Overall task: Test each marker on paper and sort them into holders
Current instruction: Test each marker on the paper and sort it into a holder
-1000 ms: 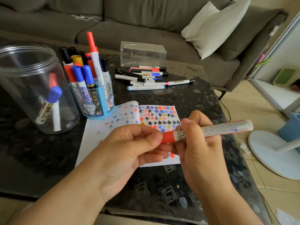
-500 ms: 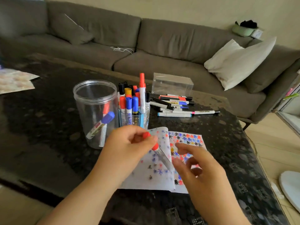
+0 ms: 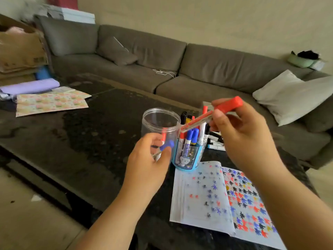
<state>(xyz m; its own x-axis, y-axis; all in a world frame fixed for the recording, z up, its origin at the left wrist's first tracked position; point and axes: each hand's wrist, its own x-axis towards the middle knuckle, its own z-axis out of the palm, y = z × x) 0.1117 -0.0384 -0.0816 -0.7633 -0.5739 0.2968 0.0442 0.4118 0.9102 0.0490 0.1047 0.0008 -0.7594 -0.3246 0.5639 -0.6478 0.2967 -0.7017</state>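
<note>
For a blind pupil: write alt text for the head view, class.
A right hand holds a red marker above a blue holder full of markers, while the left hand touches a clear jar. Star-covered paper lies nearby.

My left hand (image 3: 147, 159) sat against the near wall of the clear jar (image 3: 160, 123), whose open mouth stood unblocked from above; my right hand (image 3: 241, 139) held the red marker (image 3: 210, 116) above the blue holder (image 3: 187, 156), itself crammed with upright markers and touching the jar. Behind it lay loose markers (image 3: 215, 141), and the open notebook (image 3: 223, 201) covered the near right of the table (image 3: 90, 134). Bare tabletop lay wide to the jar's left.
</note>
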